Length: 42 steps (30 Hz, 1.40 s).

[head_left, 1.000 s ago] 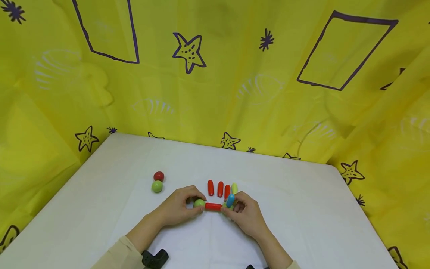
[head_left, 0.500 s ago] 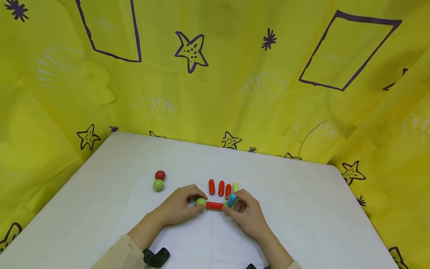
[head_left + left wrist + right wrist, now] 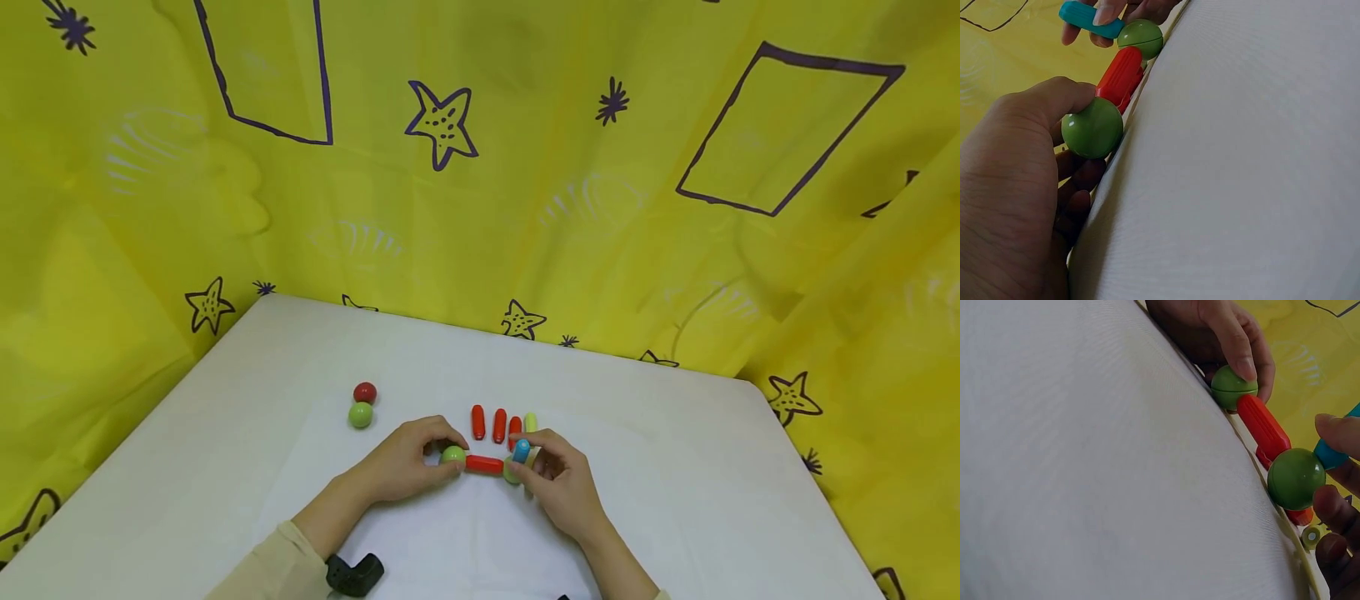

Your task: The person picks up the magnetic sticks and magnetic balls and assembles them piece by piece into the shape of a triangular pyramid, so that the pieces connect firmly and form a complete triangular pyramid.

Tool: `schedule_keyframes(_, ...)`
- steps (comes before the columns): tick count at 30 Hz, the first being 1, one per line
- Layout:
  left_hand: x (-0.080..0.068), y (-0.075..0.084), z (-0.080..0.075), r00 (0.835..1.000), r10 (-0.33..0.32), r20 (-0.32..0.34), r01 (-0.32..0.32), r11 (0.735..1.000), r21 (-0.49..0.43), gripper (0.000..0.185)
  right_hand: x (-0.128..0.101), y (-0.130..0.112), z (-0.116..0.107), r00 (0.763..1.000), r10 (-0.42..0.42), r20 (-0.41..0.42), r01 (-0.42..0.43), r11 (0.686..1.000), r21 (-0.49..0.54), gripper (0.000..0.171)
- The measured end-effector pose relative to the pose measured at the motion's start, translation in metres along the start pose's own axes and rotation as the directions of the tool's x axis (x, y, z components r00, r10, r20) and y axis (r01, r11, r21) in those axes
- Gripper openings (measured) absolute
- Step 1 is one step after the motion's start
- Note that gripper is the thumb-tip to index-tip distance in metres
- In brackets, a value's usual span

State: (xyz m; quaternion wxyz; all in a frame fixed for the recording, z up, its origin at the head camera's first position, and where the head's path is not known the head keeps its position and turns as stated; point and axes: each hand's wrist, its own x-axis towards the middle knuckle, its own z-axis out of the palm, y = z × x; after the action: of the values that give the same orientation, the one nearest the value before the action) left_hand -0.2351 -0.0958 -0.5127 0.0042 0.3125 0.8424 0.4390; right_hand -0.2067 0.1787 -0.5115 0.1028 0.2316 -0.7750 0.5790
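Observation:
In the head view, a red rod point(image 3: 484, 465) joins two green balls just above the white table. My left hand point(image 3: 405, 460) grips the left green ball point(image 3: 453, 457) between thumb and fingers. From the right green ball point(image 3: 511, 472) a short blue rod point(image 3: 521, 451) sticks up, its end touching the ball. My right hand point(image 3: 564, 483) pinches this blue rod; in the right wrist view the thumb point(image 3: 1340, 434) presses on it. In the left wrist view the blue rod point(image 3: 1088, 19) meets the far ball point(image 3: 1141, 39) at an angle.
Behind the hands lie several loose red rods point(image 3: 478, 422) and a pale yellow rod point(image 3: 531, 422). A red ball point(image 3: 364, 393) and a loose green ball point(image 3: 361, 415) sit at the left. A black object point(image 3: 356, 575) is by the left wrist. Yellow curtain point(image 3: 525, 208) surrounds the table.
The right hand's fingers have shifted a little, and more of the right green ball shows. The blue rod stands slightly straighter. The left hand keeps its grip; the head view has moved slightly.

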Motion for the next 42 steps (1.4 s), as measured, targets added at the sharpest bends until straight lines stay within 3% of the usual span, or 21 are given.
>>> schedule_keyframes(10, 0.0015, 0.0025, 0.0019, 1.000, 0.008, -0.007, -0.008, 1.000, 0.013, 0.022, -0.0015, -0.0006, -0.0008, 0.999, 0.033, 0.027, -0.032, 0.999, -0.038, 0.034)
schedule_keyframes(19, -0.0006, 0.0013, 0.0004, 1.000, -0.008, -0.007, 0.009, 1.000, 0.023, 0.020, 0.0002, -0.0006, 0.0006, 0.994, 0.065, 0.086, -0.058, 0.995, -0.081, 0.022)
schedule_keyframes(35, 0.0019, 0.0013, 0.0008, 0.999, -0.029, 0.031, 0.029, 0.999, 0.020, 0.031, -0.0021, -0.0003, -0.0004, 0.997, 0.074, 0.024, -0.072, 0.995, -0.069, 0.023)
schedule_keyframes(42, 0.0001, -0.0003, -0.0011, 0.999, -0.043, 0.000, 0.043, 0.999, 0.016, 0.028, 0.0009, -0.0002, -0.0015, 0.998, 0.057, 0.039, -0.054, 0.996, -0.072, 0.032)
